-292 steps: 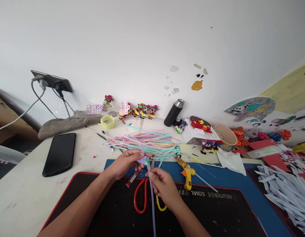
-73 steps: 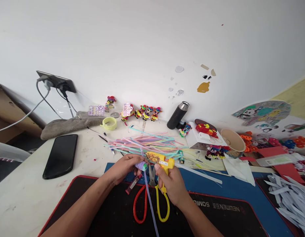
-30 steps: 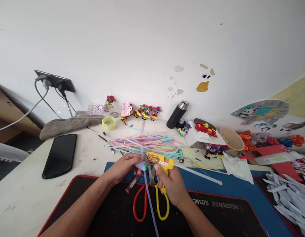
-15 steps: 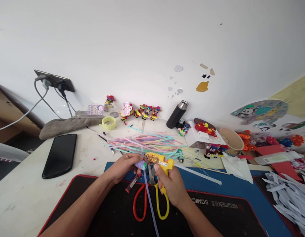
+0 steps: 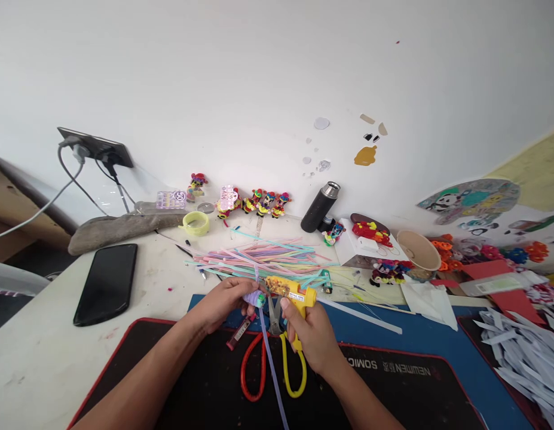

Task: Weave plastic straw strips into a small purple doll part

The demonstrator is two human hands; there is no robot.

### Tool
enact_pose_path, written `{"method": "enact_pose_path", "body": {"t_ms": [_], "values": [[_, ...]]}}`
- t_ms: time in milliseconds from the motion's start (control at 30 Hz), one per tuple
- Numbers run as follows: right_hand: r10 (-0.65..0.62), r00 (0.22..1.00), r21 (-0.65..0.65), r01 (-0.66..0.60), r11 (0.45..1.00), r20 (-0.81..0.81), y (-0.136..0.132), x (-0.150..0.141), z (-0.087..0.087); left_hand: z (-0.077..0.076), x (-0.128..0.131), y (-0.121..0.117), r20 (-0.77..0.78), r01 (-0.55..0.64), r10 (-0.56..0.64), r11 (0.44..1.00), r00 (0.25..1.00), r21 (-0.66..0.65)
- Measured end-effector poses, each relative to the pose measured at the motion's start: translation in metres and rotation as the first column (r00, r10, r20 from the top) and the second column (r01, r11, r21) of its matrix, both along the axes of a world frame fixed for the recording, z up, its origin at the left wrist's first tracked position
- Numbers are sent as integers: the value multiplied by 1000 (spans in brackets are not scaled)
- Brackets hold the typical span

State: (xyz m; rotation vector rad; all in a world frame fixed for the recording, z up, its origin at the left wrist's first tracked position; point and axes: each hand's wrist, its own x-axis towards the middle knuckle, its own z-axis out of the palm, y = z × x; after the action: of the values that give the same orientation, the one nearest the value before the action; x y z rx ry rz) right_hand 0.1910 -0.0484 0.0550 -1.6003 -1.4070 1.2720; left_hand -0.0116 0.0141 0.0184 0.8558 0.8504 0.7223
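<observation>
My left hand (image 5: 229,300) pinches a small coil of wound lilac pipe cleaner (image 5: 254,298) with a green tip facing right. A long lilac pipe cleaner (image 5: 272,370) trails from it down toward me. In my right hand (image 5: 310,334) is a yellow hot glue gun (image 5: 283,286), gripped by its handle, with its nozzle pointing left close to the coil. A glue stick (image 5: 357,315) sticks out behind the gun. Beneath both hands, scissors (image 5: 253,370) with one red and one yellow handle lie on the black mat, beside a dark red lead case (image 5: 241,332).
Behind my hands lies a pile of pastel pipe cleaners (image 5: 259,260). A phone (image 5: 106,283) rests at the left, near a roll of yellow tape (image 5: 196,223). Small figures (image 5: 268,204) and a black flask (image 5: 320,207) stand by the wall. White paper strips (image 5: 519,352) are heaped at the right.
The view has shifted very slightly. Both hands keep nearly the same pose, with the glue gun's nozzle still near the lilac coil.
</observation>
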Motion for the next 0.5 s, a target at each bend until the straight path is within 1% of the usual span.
{"method": "enact_pose_path", "body": {"t_ms": [133,367,500], "values": [[-10,1000,-19,9,1000,-16,0,0,0,1,0,0,-5,-1,1,1000,1000,3],[-20,999,-17,19,1000,-30,1,0,-1,0,1,0,-11,9,-9,1000,1000,6],[-68,995,-25,66,997,-70,3,0,-2,0,-1,-1,10,24,-24,1000,1000,13]]}}
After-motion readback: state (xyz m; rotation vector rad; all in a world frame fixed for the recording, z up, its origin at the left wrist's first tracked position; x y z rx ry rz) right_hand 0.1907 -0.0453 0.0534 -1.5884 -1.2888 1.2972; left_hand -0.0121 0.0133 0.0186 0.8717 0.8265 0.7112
